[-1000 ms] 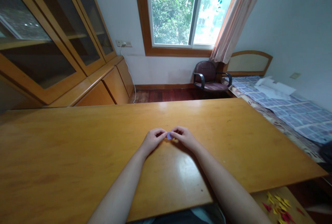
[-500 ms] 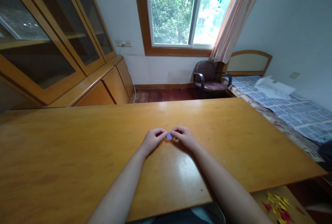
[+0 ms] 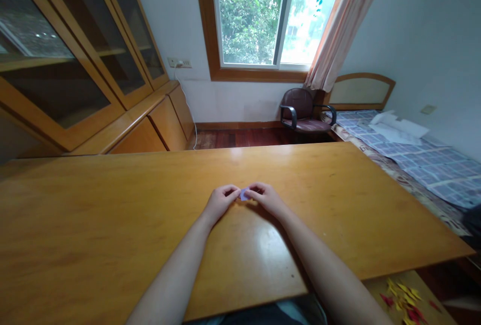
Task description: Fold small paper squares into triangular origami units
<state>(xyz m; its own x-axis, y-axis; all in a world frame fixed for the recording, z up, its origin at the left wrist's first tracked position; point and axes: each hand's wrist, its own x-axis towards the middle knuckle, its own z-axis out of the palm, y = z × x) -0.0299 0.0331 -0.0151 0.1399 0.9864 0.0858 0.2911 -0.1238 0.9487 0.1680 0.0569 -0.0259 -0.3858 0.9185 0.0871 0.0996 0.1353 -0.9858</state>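
A small piece of purple paper (image 3: 244,195) is pinched between my two hands, just above the middle of the wooden table (image 3: 112,214). My left hand (image 3: 222,201) grips its left edge with thumb and fingertips together. On the other side, my right hand (image 3: 266,197) has its thumb pressed over the paper's right part, the fingers curled behind. Part of the paper is covered by the fingertips, so its exact folded shape cannot be made out.
Yellow and red folded paper pieces (image 3: 406,297) lie on a lower surface at the bottom right. Beyond the table stand a maroon armchair (image 3: 300,109) and a bed (image 3: 424,159) with a checked sheet. A glass-door cabinet (image 3: 86,134) lines the left wall.
The purple paper has turned and tilted slightly between the fingers, and less of its face shows. My right thumb has shifted a little to the left over it.
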